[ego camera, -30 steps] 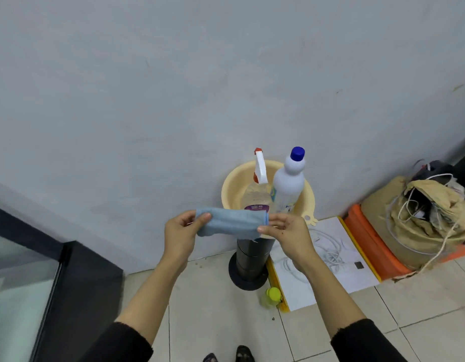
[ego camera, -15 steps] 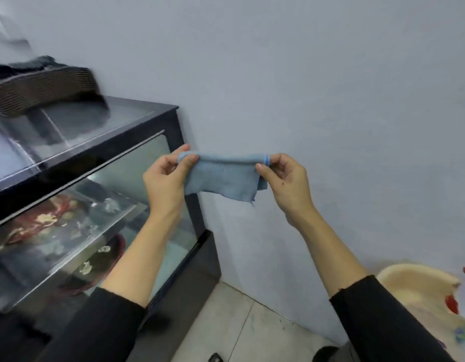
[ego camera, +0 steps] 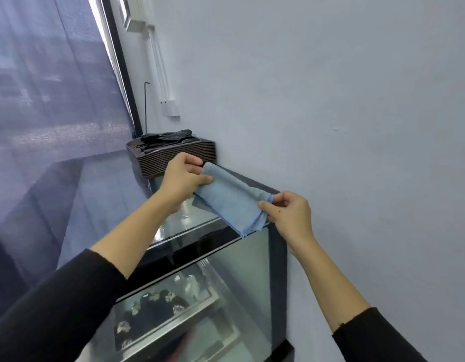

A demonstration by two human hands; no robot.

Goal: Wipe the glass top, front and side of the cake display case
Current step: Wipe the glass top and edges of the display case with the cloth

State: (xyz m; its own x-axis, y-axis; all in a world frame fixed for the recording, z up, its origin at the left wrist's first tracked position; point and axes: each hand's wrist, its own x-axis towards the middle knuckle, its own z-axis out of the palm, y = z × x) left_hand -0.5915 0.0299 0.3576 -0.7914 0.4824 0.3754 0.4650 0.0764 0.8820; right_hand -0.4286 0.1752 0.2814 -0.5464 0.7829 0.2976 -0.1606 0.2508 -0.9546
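While both hands pinched the folded blue cloth (ego camera: 232, 199) taut, left hand (ego camera: 183, 178) and right hand (ego camera: 289, 214) held it above the display case (ego camera: 277, 257) top corner.

Cloth (ego camera: 232, 201) above display case (ego camera: 277, 257) top's right corner, stacked trays (ego camera: 174, 159) behind, wall (ego camera: 357, 126) right

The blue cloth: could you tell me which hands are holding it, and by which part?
Both: the left hand pinches the blue cloth at its far end, the right hand at its near end.
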